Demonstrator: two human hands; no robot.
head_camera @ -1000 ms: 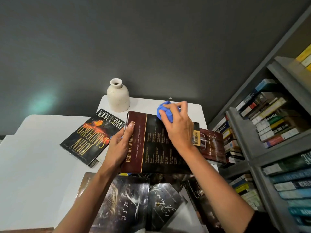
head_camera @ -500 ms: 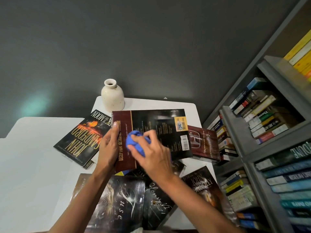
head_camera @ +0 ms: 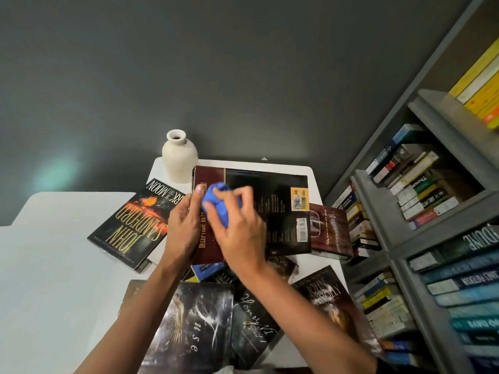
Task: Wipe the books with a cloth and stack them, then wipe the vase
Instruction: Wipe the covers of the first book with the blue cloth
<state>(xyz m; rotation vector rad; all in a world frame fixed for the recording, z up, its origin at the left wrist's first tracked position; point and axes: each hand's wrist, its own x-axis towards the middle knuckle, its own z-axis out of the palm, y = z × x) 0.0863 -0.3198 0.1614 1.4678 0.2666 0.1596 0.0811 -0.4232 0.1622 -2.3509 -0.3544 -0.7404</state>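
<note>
A dark hardcover book (head_camera: 272,209) with a maroon spine lies back cover up on the white table (head_camera: 67,265). My right hand (head_camera: 240,230) grips a bunched blue cloth (head_camera: 218,203) against the book near its spine. My left hand (head_camera: 183,228) holds the book's left spine edge, thumb up along it. A cream vase (head_camera: 178,156) stands upright just beyond the book's far left corner. Several other books lie scattered: a John Sandford one (head_camera: 135,225) at left, a maroon one (head_camera: 330,230) at right, dark ones (head_camera: 194,327) near me.
A grey bookshelf (head_camera: 421,238) packed with paperbacks stands close on the right. A dark grey wall (head_camera: 216,63) rises behind the table. The table's left part is bare white surface.
My right hand carried the cloth from the book's far right area to its spine side, then slightly farther up the spine. The left hand stayed on the spine edge.
</note>
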